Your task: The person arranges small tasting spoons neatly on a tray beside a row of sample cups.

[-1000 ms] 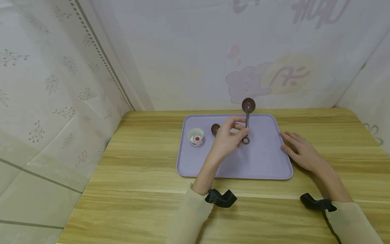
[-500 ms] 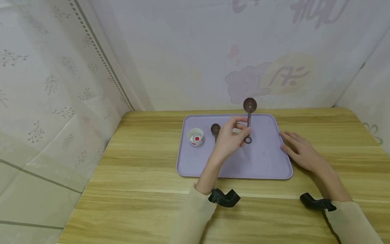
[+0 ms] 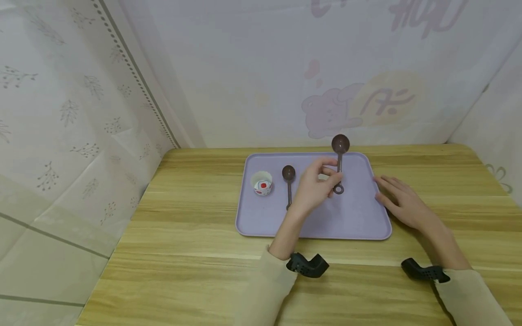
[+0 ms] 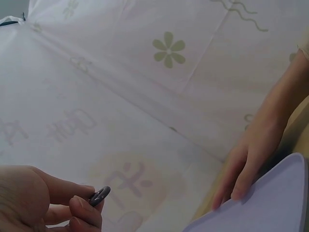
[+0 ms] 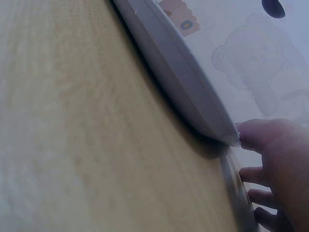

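My left hand (image 3: 315, 186) pinches the handle of a brown measuring spoon (image 3: 340, 144) above the right half of a lavender tray (image 3: 364, 219). The spoon's round bowl points away from me. In the left wrist view, only the ring end of the spoon handle (image 4: 100, 195) shows past the fingers. A smaller brown measuring spoon (image 3: 288, 173) lies on the tray, left of that hand; its handle end sits close by the wrist. My right hand (image 3: 403, 203) rests at the tray's right edge, fingers extended, with fingertips touching the rim (image 5: 231, 137).
A small white cup with red print (image 3: 262, 184) stands on the tray's left side. The wooden table (image 3: 183, 226) surrounds the tray. Printed cloth (image 3: 244, 90) hangs behind the table and along both sides.
The left hand has moved slightly to the right with the measuring spoon, uncovering most of the smaller spoon's handle. My right hand and the tray have stayed put.
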### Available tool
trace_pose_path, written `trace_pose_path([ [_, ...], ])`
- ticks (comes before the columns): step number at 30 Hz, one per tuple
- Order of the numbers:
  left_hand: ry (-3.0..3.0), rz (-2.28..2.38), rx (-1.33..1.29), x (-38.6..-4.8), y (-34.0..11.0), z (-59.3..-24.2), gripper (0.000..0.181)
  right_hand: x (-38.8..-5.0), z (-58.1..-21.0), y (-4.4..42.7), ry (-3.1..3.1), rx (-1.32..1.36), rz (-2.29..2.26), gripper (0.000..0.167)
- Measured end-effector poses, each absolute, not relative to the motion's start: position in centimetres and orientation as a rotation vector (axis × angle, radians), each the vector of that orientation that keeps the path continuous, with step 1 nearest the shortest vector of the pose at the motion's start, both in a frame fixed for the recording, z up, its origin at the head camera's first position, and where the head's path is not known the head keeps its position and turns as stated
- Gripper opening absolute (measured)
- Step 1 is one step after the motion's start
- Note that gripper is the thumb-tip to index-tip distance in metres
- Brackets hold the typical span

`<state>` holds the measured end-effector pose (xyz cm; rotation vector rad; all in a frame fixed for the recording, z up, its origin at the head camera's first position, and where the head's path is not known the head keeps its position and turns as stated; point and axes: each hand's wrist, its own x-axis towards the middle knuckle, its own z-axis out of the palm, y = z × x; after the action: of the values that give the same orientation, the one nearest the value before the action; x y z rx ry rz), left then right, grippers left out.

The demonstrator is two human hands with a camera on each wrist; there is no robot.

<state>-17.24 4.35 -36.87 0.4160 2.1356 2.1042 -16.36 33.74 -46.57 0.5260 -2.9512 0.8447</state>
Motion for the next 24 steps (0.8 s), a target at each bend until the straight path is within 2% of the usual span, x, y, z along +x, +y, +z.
trace_pose_path([
  [24,2.136,2.081,0.351,-17.2,5.9,-38.3,0.025,-16.3,-46.8,33.6,-2.916,0.537,0.838,0.058],
])
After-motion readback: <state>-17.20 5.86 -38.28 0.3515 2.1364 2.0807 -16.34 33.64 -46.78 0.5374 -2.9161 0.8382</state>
